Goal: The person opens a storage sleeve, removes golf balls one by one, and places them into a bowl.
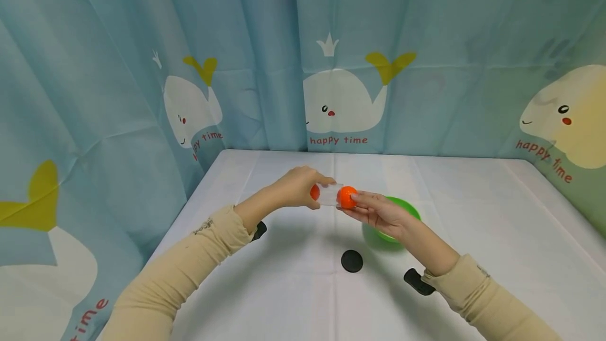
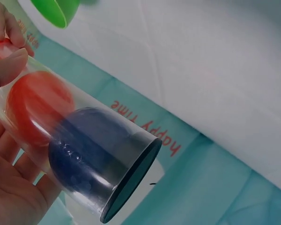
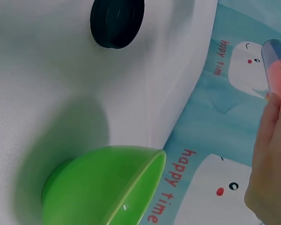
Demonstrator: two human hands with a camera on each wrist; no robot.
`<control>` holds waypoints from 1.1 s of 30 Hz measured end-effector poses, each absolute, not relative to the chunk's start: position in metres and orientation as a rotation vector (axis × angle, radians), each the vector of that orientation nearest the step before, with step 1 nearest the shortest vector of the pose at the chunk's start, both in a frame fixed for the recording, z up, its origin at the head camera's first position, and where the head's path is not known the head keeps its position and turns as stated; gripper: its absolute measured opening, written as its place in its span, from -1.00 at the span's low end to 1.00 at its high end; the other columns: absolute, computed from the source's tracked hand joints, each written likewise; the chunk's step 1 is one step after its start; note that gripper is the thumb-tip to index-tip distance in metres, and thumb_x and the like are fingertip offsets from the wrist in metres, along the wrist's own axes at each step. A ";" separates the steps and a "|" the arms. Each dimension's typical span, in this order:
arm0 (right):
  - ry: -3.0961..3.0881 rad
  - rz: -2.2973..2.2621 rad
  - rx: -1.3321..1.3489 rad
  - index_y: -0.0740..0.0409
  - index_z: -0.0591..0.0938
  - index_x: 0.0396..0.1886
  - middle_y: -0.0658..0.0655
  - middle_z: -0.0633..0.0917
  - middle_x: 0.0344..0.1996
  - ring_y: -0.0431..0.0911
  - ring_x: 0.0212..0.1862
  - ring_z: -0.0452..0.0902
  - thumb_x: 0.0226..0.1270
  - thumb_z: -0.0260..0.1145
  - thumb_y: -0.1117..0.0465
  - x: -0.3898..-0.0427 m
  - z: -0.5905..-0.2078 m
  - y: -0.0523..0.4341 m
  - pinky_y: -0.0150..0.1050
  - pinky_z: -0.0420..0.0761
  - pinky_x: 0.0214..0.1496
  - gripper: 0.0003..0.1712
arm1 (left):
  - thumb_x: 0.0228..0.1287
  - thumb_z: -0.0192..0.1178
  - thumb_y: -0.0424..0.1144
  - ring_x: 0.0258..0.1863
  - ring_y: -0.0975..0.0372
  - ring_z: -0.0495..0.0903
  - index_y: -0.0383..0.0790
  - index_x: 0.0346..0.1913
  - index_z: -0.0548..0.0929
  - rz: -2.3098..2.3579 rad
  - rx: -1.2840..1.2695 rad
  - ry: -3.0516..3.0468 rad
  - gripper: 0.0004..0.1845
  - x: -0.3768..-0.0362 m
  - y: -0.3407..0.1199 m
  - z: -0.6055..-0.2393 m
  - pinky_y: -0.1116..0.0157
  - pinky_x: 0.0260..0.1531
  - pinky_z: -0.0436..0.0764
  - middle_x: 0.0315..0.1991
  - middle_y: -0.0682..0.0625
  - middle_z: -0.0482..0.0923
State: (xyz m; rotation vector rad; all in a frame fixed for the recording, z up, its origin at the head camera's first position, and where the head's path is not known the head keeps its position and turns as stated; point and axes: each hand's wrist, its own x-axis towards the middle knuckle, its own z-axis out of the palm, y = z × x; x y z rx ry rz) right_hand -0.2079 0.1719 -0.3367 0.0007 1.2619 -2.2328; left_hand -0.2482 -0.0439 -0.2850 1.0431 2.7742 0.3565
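Head looks down; wrists close, sharing the green bowl point(image 3: 103, 187).

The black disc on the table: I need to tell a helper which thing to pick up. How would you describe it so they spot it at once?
On the white table, look at the near middle, between the person's two forearms. The black disc lies flat there, just nearer than the green bowl. It is the only small, round, black thing lying free on the cloth.

green bowl point(image 1: 408, 207): near half hidden behind the right hand point(image 1: 379, 213).
clear tube point(image 2: 79, 154): open end cut off by the left wrist view's edge.
blue ball point(image 2: 86, 152): blurred, perhaps resting against the closed end.
right hand's grip: fingertips out of the right wrist view.
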 end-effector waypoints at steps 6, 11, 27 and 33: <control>1.277 -2.216 -0.058 0.44 -0.07 0.42 0.11 0.63 -0.14 -0.06 -0.09 0.66 0.41 0.08 0.34 -0.209 -0.336 0.175 -0.29 0.59 0.06 -0.26 | 0.01 0.41 -0.28 -0.30 0.20 0.42 -0.04 0.23 0.53 0.394 1.060 2.802 -0.38 -0.246 -0.047 -0.289 0.40 -0.37 0.45 -0.15 -0.01 0.68; 1.281 -2.220 -0.078 0.44 -0.04 0.40 0.11 0.65 -0.15 -0.05 -0.09 0.67 0.41 0.08 0.35 -0.209 -0.334 0.177 -0.30 0.60 0.03 -0.28 | 0.03 0.40 -0.25 -0.31 0.21 0.43 -0.03 0.24 0.52 0.428 1.078 2.817 -0.38 -0.244 -0.048 -0.291 0.37 -0.32 0.45 -0.27 0.02 0.66; 1.279 -2.305 -0.036 0.26 0.36 0.02 0.07 0.69 -0.21 -0.11 -0.15 0.69 0.37 0.13 0.35 -0.210 -0.334 0.180 -0.35 0.63 -0.05 -0.73 | 0.01 0.42 -0.25 -0.24 0.20 0.48 -0.08 0.22 0.53 0.668 1.058 2.812 -0.38 -0.238 -0.053 -0.310 0.41 -0.30 0.46 0.01 -0.02 0.65; 1.255 -2.314 -0.020 0.24 0.43 -0.04 0.08 0.69 -0.20 -0.08 -0.14 0.69 0.37 0.14 0.35 -0.210 -0.335 0.182 -0.34 0.63 -0.04 -0.80 | 0.03 0.41 -0.24 -0.26 0.21 0.46 -0.06 0.23 0.53 0.646 1.043 2.815 -0.38 -0.237 -0.055 -0.313 0.41 -0.31 0.46 0.02 -0.02 0.65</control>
